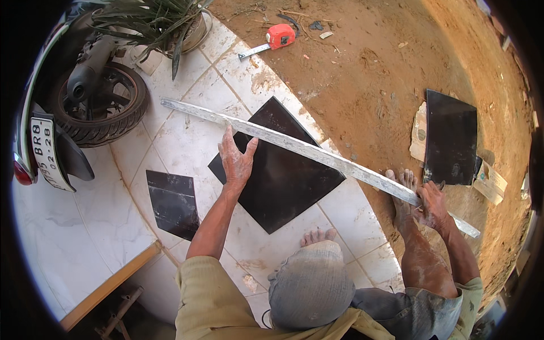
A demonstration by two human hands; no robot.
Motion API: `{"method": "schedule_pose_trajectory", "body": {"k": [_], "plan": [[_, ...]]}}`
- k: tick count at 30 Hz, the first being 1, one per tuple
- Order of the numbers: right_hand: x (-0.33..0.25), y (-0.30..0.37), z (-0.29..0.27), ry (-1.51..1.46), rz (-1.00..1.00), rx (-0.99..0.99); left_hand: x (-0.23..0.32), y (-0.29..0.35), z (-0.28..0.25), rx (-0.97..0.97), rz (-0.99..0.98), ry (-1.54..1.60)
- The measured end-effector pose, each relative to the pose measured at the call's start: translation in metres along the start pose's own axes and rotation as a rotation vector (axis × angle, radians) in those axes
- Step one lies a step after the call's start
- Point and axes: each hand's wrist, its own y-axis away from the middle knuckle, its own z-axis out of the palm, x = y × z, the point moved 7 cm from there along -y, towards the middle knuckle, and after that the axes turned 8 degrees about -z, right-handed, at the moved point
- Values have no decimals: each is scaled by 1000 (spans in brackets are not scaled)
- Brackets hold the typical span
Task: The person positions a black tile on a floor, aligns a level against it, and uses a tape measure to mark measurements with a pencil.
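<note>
A long, pale metal straightedge, smeared with whitish dust, crosses diagonally over a black square tile lying on white floor tiles. My left hand is open over the tile's left part, thumb and fingers spread, fingertips at the bar's near edge. Toward the bar's right end, my right hand is closed round it with bent fingers. A small dark thing shows by its fingertips; I cannot make out what it is. Left of my left forearm lies a smaller black tile piece with a pale line across it.
A red tape measure, blade partly out, lies at the paving's far edge. Another black tile rests over cardboard on brown soil. A motorbike wheel and potted plant stand far left. My bare feet flank the paving's edge.
</note>
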Motion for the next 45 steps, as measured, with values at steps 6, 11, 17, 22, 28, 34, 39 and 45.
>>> {"method": "schedule_pose_trajectory", "body": {"k": [6, 11, 17, 22, 28, 34, 39, 45], "plan": [[-17, 13, -14, 117, 72, 77, 16, -13, 19, -45, 43, 34], [-45, 19, 0, 76, 132, -25, 12, -22, 11, -69, -33, 264], [-92, 48, 75, -29, 160, -82, 9, -14, 10, -153, -80, 226], [-130, 67, 135, -90, 205, 33, 13, -9, 15, -207, -19, 156], [-138, 69, 140, -130, 339, 77, 20, -13, 23, -267, -18, 180], [-136, 67, 158, -97, 412, 71, 29, -33, 22, -390, 71, -141], [-146, 62, 154, -153, 431, 52, 19, -54, 20, -463, 89, -128], [-145, 64, 156, -192, 475, 65, 20, -36, 26, -508, -28, 33]]}}
